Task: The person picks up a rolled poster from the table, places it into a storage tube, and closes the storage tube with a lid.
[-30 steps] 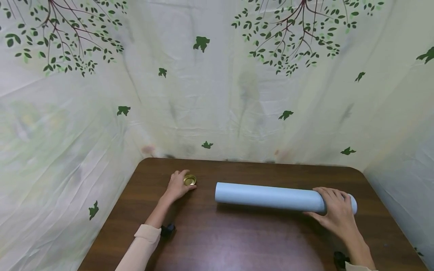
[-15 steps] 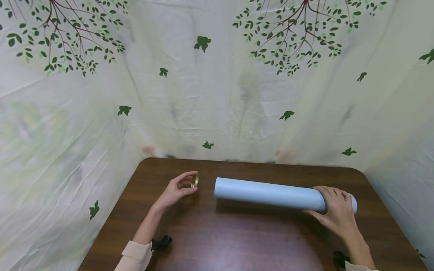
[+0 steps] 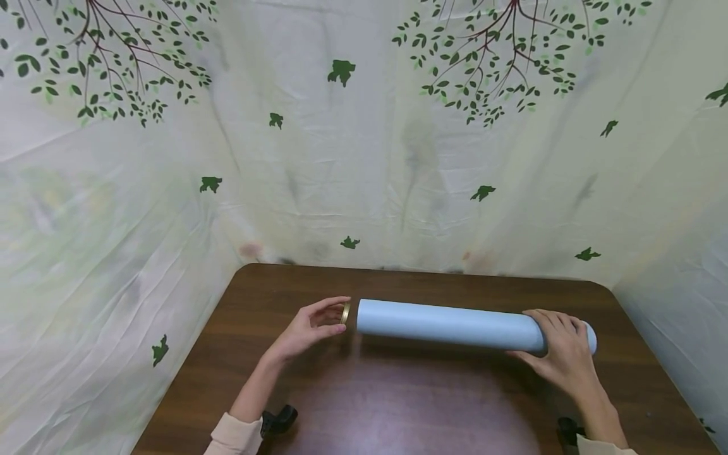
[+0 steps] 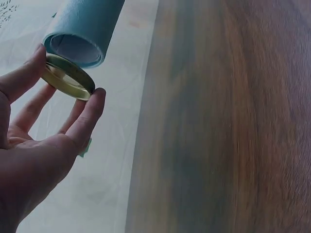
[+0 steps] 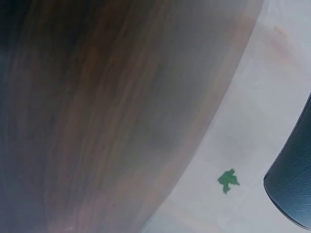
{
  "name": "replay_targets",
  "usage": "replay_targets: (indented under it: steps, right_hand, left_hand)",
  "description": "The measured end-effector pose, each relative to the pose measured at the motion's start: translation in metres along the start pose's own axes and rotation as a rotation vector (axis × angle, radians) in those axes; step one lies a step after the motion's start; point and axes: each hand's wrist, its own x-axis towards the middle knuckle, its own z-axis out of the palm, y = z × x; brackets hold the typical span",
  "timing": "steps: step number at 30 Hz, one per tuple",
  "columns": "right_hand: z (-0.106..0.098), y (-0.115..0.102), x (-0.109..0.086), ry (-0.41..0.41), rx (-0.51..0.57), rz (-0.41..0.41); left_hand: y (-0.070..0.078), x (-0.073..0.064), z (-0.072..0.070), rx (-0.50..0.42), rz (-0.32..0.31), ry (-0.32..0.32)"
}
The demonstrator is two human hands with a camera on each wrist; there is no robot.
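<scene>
In the head view a pale blue tube (image 3: pixel 443 323) lies nearly level across the right half, a little above the table. My right hand (image 3: pixel 563 347) grips it near its right end. Between thumb and fingertips, my left hand (image 3: pixel 307 325) pinches a gold metal lid (image 3: pixel 345 313) by its rim, standing on edge just left of the tube's left end. The left wrist view shows the lid (image 4: pixel 70 90) in the left hand (image 4: pixel 53 141), facing the open, hollow end of the tube (image 4: pixel 90 24). A piece of the tube (image 5: pixel 294 179) enters the right wrist view; the right hand is out of it.
The brown wooden table (image 3: pixel 432 404) spreads under both hands. A pale cloth (image 3: pixel 387 158) printed with green leaves and branches hangs behind and around it. Dark wrist cameras sit at both wrists, the left one (image 3: pixel 279 420) close over the table.
My left hand has tipped the lid from facing up to standing on edge and carried it right, up to the tube's left end. The tube and right hand have barely moved.
</scene>
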Motion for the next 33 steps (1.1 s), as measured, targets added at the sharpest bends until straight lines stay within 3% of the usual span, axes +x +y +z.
replay_targets:
  steps: [14, 19, 24, 28, 33]
  right_hand:
    - [0.003, -0.005, 0.002, -0.009, 0.012, -0.016]
    - [0.005, -0.007, 0.002, -0.030, 0.018, -0.013]
    - [0.006, -0.009, 0.000, -0.101, 0.001, -0.011]
    - [0.005, -0.011, -0.001, -0.136, -0.005, 0.003]
    - [0.002, -0.013, -0.001, -0.144, 0.016, 0.018]
  left_hand:
    - [0.002, 0.004, 0.014, -0.079, 0.016, -0.042]
    - [0.003, 0.004, 0.015, -0.070, 0.004, -0.014]
    - [0.000, 0.001, 0.017, -0.065, -0.024, 0.008]
    - [0.000, -0.001, 0.014, -0.094, -0.037, -0.019]
    - [0.002, -0.002, 0.005, -0.141, 0.000, -0.078]
